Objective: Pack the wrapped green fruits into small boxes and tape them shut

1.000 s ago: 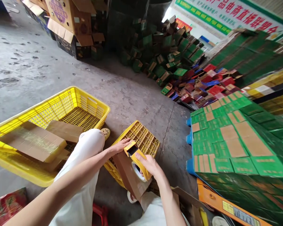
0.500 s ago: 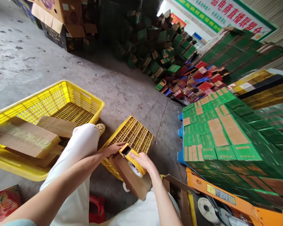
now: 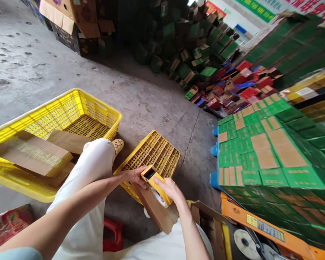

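My right hand point(image 3: 170, 188) is wrapping around a yellow tape dispenser point(image 3: 160, 191), fingers closing on its body, a white-rimmed roll showing at its near end. The dispenser is sitting over a cardboard box point(image 3: 165, 217) that is slanting between my lap and an upturned yellow crate point(image 3: 162, 150). My left hand point(image 3: 137, 177) is lying at the box's far end, just beside the dispenser's tip; I cannot tell whether its fingers are pinching anything. Leftward, a yellow basket point(image 3: 100, 106) is holding flattish cardboard pieces point(image 3: 34, 150); rightward, green cartons point(image 3: 249, 159) are standing stacked on a blue pallet point(image 3: 214, 180).
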Available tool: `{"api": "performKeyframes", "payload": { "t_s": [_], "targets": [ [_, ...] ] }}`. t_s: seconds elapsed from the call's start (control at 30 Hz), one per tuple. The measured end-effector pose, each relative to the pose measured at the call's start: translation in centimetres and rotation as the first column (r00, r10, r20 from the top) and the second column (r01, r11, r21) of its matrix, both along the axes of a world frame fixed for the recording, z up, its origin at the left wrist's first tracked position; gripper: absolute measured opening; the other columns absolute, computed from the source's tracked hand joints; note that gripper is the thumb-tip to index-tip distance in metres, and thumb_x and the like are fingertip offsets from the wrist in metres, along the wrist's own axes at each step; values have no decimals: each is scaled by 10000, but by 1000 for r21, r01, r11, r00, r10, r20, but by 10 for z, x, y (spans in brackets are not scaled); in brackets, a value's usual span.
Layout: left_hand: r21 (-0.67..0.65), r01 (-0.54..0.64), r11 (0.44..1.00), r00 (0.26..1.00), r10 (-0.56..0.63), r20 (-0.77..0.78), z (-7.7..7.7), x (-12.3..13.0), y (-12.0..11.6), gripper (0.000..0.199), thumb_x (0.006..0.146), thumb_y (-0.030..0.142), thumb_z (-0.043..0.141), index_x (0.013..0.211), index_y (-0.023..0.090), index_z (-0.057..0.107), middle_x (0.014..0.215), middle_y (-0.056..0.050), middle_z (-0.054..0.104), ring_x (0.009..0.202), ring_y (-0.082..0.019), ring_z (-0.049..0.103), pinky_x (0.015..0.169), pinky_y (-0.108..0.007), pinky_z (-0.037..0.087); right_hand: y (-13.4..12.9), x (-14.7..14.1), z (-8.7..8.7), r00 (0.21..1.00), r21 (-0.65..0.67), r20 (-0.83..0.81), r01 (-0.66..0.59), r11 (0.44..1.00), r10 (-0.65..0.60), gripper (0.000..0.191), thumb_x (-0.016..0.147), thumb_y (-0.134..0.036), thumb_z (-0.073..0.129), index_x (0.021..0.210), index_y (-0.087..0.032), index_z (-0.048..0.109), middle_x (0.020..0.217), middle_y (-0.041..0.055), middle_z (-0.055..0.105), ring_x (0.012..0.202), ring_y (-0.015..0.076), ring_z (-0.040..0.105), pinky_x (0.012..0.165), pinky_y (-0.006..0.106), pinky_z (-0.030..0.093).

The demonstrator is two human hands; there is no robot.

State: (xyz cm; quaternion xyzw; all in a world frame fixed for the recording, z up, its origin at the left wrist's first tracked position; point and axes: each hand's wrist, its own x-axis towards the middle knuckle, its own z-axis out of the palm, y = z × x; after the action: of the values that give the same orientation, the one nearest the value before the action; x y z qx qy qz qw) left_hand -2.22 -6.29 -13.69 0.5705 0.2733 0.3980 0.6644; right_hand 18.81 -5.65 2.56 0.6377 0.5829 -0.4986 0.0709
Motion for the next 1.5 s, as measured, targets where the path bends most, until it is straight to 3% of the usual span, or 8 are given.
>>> {"api": "performKeyframes", "payload": {
  "t_s": [0.2,0.63,0.8,0.93,1.0,1.17,1.37,1.5],
  "targets": [
    [178,24,984,992,-2,-122,-18,-3,3,910,647,595,992,1424,219,703,1456,-124,657,1384,-373,575,1239,-440,405,-5,-1,4,995,31,96,-1,1000,-2,443,942,-560,696,662,-226,614,530,34,619,512,229,683,491,314,524],
    [128,-10,992,991,28,-135,-35,1,1,1111,589,502,1040,1577,226,613,1625,-119,563,1502,-430,488,1298,-446,342,-11,14,3,991,51,135,15,999,-22,438,971,-560,678,703,-217,623,546,24,651,503,204,694,470,255,502],
    [-114,80,990,996,-76,40,-32,-2,2,1095,599,346,991,1609,261,577,1681,-94,531,1540,-374,476,1255,-416,400,-19,21,-9,994,31,70,85,996,-87,442,931,-620,691,731,-232,615,544,21,659,484,206,691,467,264,545],
    [-424,115,898,993,-109,37,-18,-7,1,866,730,293,807,1578,242,633,1486,-91,711,1256,-328,699,1037,-358,551,-20,26,-15,994,24,50,98,995,-99,418,911,-600,704,730,-230,631,557,23,665,499,205,696,481,266,567],
    [-468,97,878,995,-94,30,-11,-8,2,728,813,336,759,1529,229,685,1333,-90,786,1152,-308,736,995,-361,567,-19,27,-16,996,16,41,83,996,-83,414,911,-593,703,725,-229,634,557,24,666,500,204,697,482,260,563],
    [-284,7,959,997,14,72,-12,-4,2,586,869,570,844,1337,221,797,1522,-84,694,1410,-321,605,1211,-394,442,-19,25,-13,996,21,62,67,998,-68,411,924,-579,705,734,-224,620,548,22,662,490,199,689,483,248,539],
    [-168,-15,986,997,28,73,-31,2,-2,691,915,673,797,1390,173,742,1436,-137,725,1343,-315,638,1146,-372,483,-18,22,-6,997,16,71,38,999,-39,435,931,-611,682,740,-225,623,542,22,653,473,211,688,473,266,535],
    [-164,-21,986,1000,24,18,-29,1,-3,629,948,665,759,1375,203,742,1433,-106,716,1337,-300,630,1141,-354,479,-19,24,-5,998,38,59,28,999,-30,445,932,-638,671,758,-232,619,543,9,646,469,214,689,453,269,526]
  ]
}}
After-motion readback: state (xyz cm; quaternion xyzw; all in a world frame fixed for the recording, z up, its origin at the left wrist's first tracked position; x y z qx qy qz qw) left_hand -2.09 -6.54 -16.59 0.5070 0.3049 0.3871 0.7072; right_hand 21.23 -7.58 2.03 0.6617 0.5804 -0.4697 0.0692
